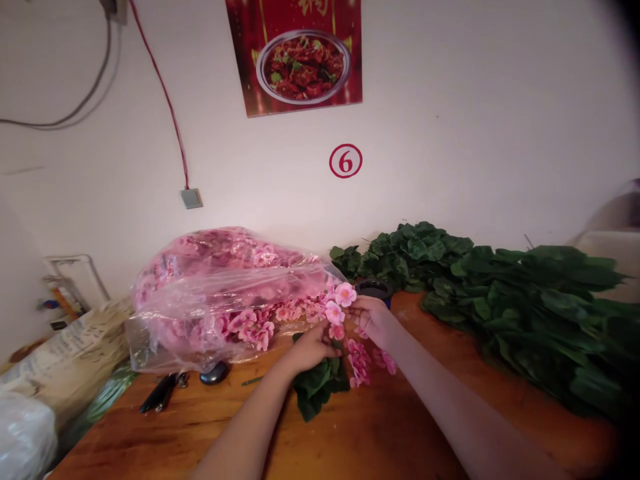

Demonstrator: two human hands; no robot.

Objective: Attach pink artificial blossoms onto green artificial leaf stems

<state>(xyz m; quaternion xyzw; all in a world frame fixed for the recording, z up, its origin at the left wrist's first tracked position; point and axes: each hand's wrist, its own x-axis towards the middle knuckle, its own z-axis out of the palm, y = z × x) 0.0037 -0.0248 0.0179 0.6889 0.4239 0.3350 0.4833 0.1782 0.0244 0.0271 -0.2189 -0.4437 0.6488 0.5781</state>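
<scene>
My right hand is closed in a pinch on a spray of pink artificial blossoms, just in front of a dark round pot. My left hand lies lower and to the left, its fingers curled over the top of a bunch of green artificial leaves. The exact grip on the stem under those fingers is hidden. Below my right hand, more pink blossoms hang over the wooden table. Left of my hands, a clear plastic bag full of pink flowers lies with loose blossoms spilling from its opening.
A long heap of green leaf sprays covers the right and back. The dark pot stands behind my right hand. A black-handled tool and a dark rounded object lie at the left. Brown wrapped sacks stand beyond the table's left edge.
</scene>
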